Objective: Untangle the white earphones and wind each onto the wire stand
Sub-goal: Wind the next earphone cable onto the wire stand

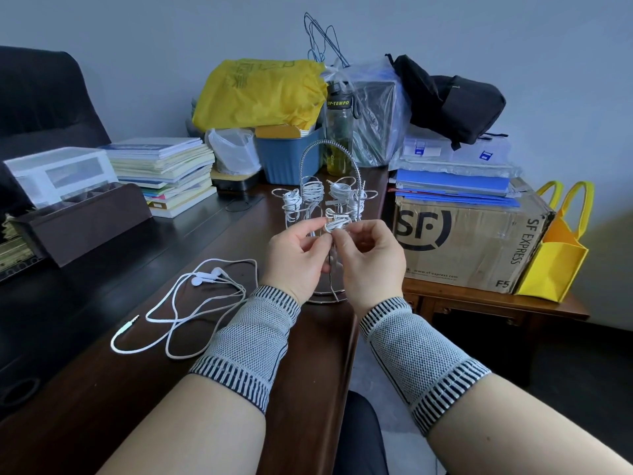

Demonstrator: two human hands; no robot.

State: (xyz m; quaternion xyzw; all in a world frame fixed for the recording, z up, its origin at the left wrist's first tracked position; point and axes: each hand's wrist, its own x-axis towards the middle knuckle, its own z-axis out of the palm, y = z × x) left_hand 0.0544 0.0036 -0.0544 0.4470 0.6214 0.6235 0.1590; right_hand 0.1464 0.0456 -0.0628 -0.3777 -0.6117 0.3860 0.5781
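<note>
While the stand (330, 214) sits at the table's (144, 389) right edge, both hands work at its front prong, where a white cord bundle (337, 221) is being wound. The left hand (298, 258) has its grip closed on the cord, thumb and forefinger pinching it just beside the bundle, probably to keep tension so the loops do not slip. The right hand (371, 258) pinches the bundle from the other side, steadying it. Several prongs behind already carry wound earphones, so the job looks well along. One loose set (185, 310) lies spread on the table left of the hands, plug toward the near edge, apparently untangled and awaiting its turn.
</note>
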